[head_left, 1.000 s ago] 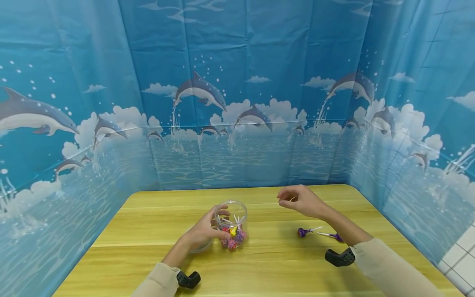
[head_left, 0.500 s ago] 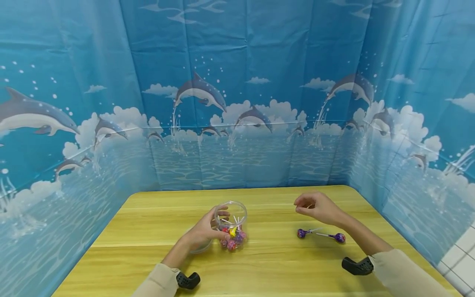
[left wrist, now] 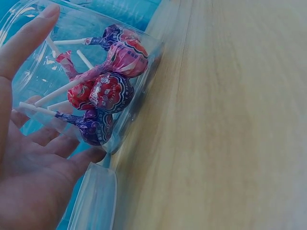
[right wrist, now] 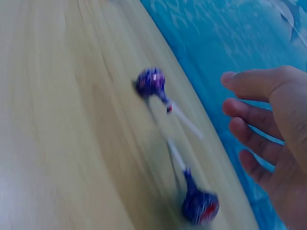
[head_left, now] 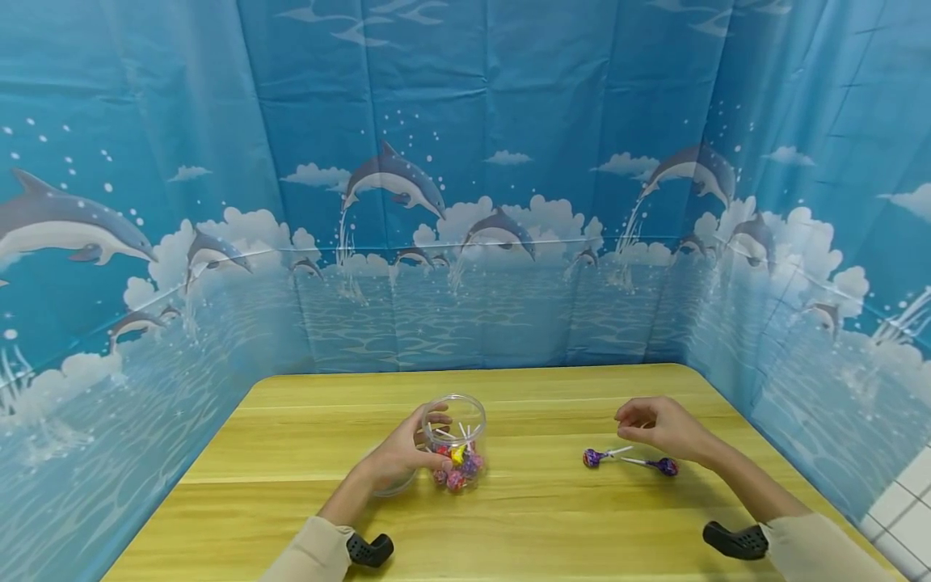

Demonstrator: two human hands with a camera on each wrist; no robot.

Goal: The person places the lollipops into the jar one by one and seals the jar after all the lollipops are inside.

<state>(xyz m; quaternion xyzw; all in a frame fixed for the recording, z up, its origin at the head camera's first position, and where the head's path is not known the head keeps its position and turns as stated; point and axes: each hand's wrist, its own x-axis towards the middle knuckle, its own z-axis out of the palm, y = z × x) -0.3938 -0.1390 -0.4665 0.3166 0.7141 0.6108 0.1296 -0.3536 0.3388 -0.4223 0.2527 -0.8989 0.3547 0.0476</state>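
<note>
My left hand grips a clear plastic jar from its left side, thumb in front and fingers behind. Several wrapped lollipops lie at the bottom of the jar, their white sticks pointing up toward its uncovered mouth. To the right, my right hand hovers with loosely bent fingers and holds nothing. Just below and to the left of it, a purple-wrapped lollipop lies on the table, and another purple one lies with its stick end close to the first one's stick.
A clear round lid lies on the table beside the jar, partly hidden by the left forearm in the head view. The yellow wooden table is bordered behind and at the sides by a blue dolphin-print curtain.
My right hand has moved right and lower, from near the table's back to just above the loose lollipops. The left hand and the jar have stayed in place.
</note>
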